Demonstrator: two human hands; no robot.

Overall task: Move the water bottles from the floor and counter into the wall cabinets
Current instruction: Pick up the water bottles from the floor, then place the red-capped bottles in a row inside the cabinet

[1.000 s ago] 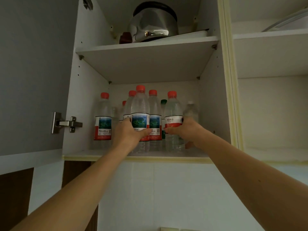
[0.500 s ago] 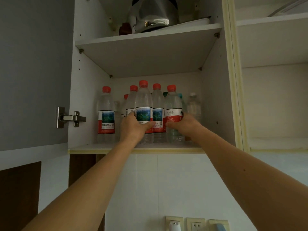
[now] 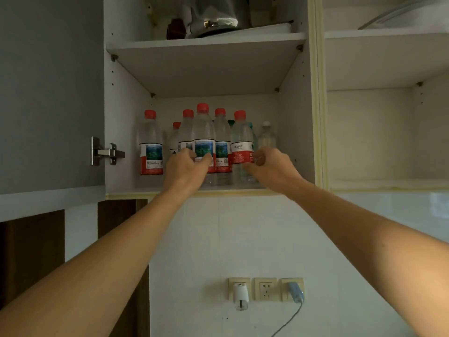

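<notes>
Cabinet space comes first: the open wall cabinet, its grey door swung out at nine o'clock, carries a lower shelf already crowded with upright water bottles, and a steel kettle sits on the shelf above at twelve o'clock. The step in hand looks like the setting-down of two bottles at the shelf's front edge; both seem to stand on the board, so the next move probably calls for letting go cleanly and drawing the arms back without nudging the row. The left hand reaches in with thumb against the label of the tallest-looking front bottle, fingers curled loosely round its left side, so it appears to hold it lightly. At three o'clock of it, the right hand has fingers curled beside the red-and-white labelled bottle; whether it grips that bottle or merely touches it I cannot tell. A lone red-capped bottle stands apart at nine o'clock, and a small white-capped bottle stands just above the right hand. Wall sockets lie at six o'clock.
</notes>
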